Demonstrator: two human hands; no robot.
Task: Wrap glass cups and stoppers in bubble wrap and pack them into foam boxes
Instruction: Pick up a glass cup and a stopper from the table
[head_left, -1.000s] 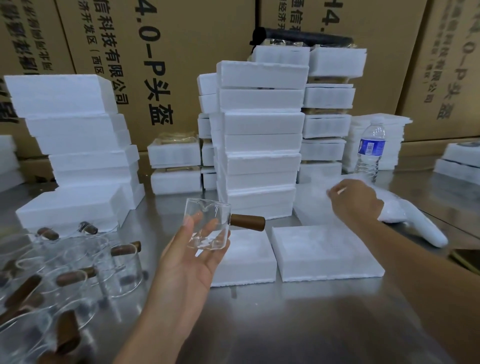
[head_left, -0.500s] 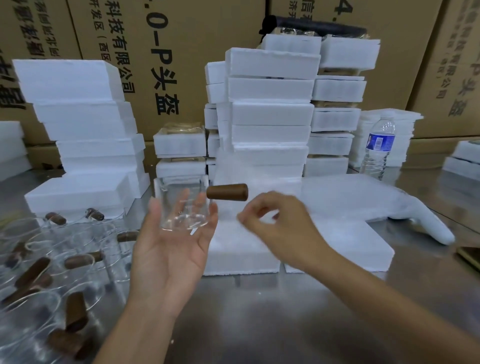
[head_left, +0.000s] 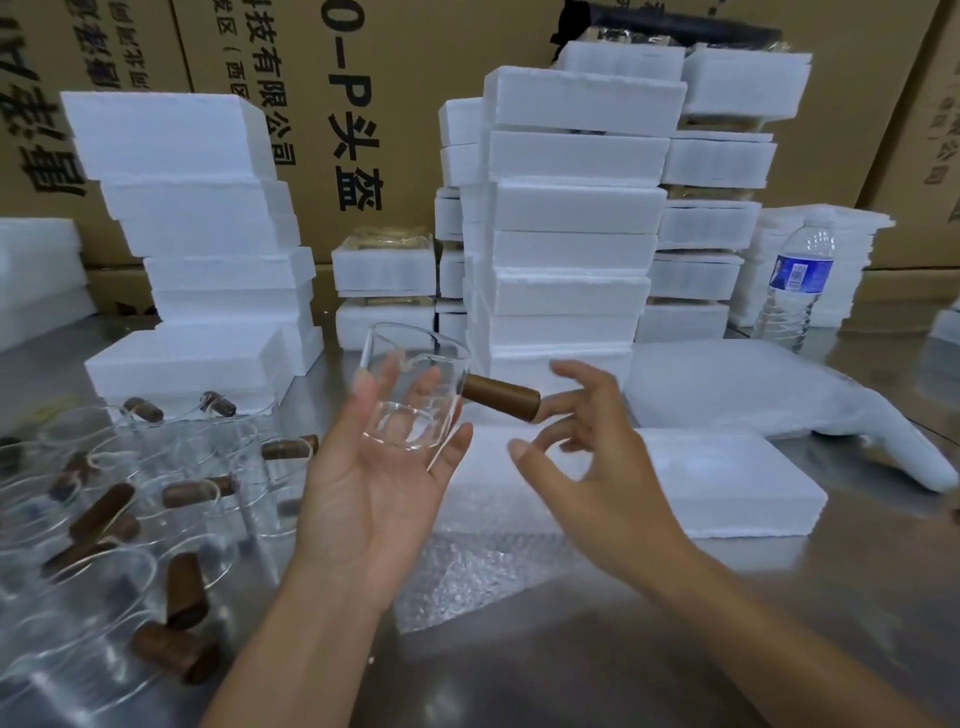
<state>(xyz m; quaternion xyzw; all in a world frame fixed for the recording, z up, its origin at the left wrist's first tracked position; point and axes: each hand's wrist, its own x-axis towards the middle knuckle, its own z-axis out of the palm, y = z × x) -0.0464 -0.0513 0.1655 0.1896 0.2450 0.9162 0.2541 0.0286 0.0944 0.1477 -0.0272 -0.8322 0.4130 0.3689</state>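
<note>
My left hand (head_left: 374, 499) is palm up and grips a clear glass cup (head_left: 410, 395) with a brown wooden handle (head_left: 501, 397) that points right. Just right of the handle, my right hand (head_left: 587, 457) pinches a sheet of bubble wrap (head_left: 483, 561), which hangs down between my hands. A flat white foam box (head_left: 737, 483) lies on the steel table behind my right hand. Another foam box (head_left: 493, 457) lies partly hidden behind the wrap. Several more glass cups with brown handles (head_left: 130, 499) lie heaped at the left.
A pile of bubble wrap sheets (head_left: 737, 389) lies at the right, with a water bottle (head_left: 795, 286) behind it. Tall stacks of foam boxes stand at centre (head_left: 566, 218) and left (head_left: 208, 234). Cardboard cartons (head_left: 395, 104) wall off the back.
My right hand came back from the bubble wrap pile on the right, bringing a sheet toward the cup. My left hand raised the cup a little and kept its hold.
</note>
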